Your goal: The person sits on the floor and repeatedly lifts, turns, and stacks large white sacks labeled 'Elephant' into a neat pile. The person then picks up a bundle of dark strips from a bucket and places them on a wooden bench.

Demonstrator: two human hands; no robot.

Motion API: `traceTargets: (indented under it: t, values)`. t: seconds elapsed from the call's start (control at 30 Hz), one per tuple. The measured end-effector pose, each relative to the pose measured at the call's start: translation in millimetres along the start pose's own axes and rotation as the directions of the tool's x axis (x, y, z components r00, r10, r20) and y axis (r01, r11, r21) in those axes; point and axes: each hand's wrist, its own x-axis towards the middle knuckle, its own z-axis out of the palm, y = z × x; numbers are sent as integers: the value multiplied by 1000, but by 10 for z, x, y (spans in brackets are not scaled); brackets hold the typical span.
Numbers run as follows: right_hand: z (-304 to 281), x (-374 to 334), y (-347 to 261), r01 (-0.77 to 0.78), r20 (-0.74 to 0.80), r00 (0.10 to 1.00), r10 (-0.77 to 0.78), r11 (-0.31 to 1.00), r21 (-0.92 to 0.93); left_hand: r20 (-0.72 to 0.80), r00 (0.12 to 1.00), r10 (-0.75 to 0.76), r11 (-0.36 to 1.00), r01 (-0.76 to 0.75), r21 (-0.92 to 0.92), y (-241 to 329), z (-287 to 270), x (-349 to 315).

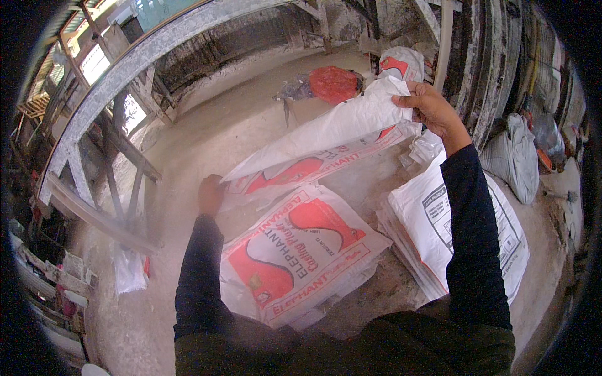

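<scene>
A white woven sack [326, 139] with red printing is stretched between my hands, partly folded over along its length. At its near left end, my left hand [212, 195] is closed on the edge. My right hand [433, 108] pinches the far right end between thumb and fingers. Below the held sack lies a stack of flat white sacks [304, 250] with red shapes printed on them. Right of it, partly behind my right forearm, is another pile of white sacks [429, 207] with dark printing.
A red plastic bag [335, 84] and a stuffed white sack [402, 62] rest on the dusty floor beyond. A grey-white sack [514, 156] leans at the right. A pale wooden frame [125, 81] stands at the left, and a white scrap [130, 269] lies below it.
</scene>
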Motion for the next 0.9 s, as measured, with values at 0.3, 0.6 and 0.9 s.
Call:
traceTargets:
  t: [0.3, 0.6, 0.9]
  values:
    - [-45, -15, -17, -3, 31, 1000, 3, 1000, 27, 19, 1000, 17, 1000, -17, 9, 125, -50, 4]
    - [-299, 192, 87, 18, -38, 999, -16, 999, 47, -148, 987, -69, 995, 56, -87, 179, -110, 183]
    - [-1659, -812, -846, 621, -516, 689, -509, 782, 59, -687, 726, -24, 912, -265, -313, 1772, -1298, 785]
